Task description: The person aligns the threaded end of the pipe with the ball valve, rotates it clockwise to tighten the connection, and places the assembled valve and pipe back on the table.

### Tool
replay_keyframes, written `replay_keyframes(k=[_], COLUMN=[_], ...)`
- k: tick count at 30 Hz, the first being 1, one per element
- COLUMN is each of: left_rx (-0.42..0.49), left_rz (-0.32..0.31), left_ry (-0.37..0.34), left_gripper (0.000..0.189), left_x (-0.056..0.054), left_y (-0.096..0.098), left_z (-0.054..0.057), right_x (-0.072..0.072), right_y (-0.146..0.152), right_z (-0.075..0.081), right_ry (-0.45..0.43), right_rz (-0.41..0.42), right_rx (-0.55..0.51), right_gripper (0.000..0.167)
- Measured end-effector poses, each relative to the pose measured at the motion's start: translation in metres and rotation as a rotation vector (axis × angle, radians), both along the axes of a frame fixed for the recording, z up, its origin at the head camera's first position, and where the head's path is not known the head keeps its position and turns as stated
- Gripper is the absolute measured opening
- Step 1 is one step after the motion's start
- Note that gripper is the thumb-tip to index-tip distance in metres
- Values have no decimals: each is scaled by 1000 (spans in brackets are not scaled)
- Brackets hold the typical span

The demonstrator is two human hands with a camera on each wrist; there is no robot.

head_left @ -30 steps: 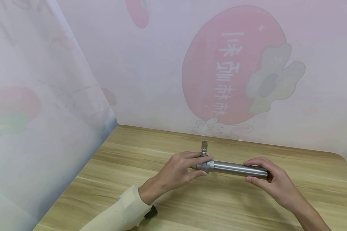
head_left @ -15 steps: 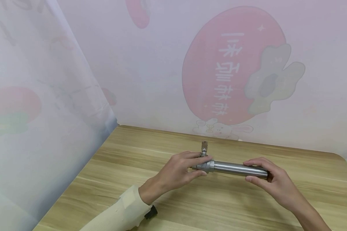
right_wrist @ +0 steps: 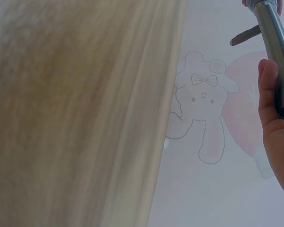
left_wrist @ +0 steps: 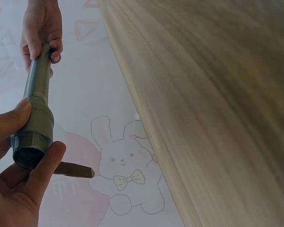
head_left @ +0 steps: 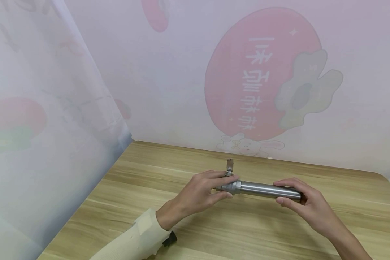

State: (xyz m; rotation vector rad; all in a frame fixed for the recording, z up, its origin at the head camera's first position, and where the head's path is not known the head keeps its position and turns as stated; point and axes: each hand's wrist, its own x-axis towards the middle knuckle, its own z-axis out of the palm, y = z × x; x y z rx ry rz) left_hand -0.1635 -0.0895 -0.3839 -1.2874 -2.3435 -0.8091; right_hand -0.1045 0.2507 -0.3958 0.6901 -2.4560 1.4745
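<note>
Hands meet at either end of a long grey cylindrical metal tube (head_left: 263,190), which is held level just above the light wooden tabletop (head_left: 214,231), lying left to right across the middle of the head view. The left hand (head_left: 199,193) grips the thicker, collared end of the tube: in the left wrist view its thumb (left_wrist: 9,124) presses along one side of the collar and a curled finger (left_wrist: 47,163) wraps the other side, the open threaded mouth of the tube (left_wrist: 31,153) facing the camera. A small dark metal lever (head_left: 229,165) stands up from that collared end, just above the left fingertips. The right hand (head_left: 307,209) holds the thinner far end, its fingers curled over the top of the tube and its thumb underneath; the right wrist view shows the thumb (right_wrist: 270,94) pressed along the barrel. A cream-coloured sleeve (head_left: 133,240) covers the left forearm, with a dark strap (head_left: 170,238) at its wrist. Behind the table hangs a pale printed backdrop (head_left: 182,72) with a large red round shape (head_left: 234,72) and a small outlined rabbit (head_left: 237,142) near the table edge.
</note>
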Motion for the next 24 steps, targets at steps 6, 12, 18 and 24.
replay_keyframes(k=[6,12,18,24], left_rx=[1,0,6,8], left_rz=[2,2,2,2], left_ry=[3,7,11,12], left_gripper=[52,52,51,51], left_x=[0,0,0,0], left_y=[0,0,0,0], left_z=[0,0,-1,-1], right_x=[0,0,1,0], right_y=[0,1,1,1], right_z=[0,0,0,-1], right_ry=[-18,-21,-22,-1], right_rz=[-7,-8,-7,5], right_rx=[5,8,7,3], right_gripper=[41,41,41,42])
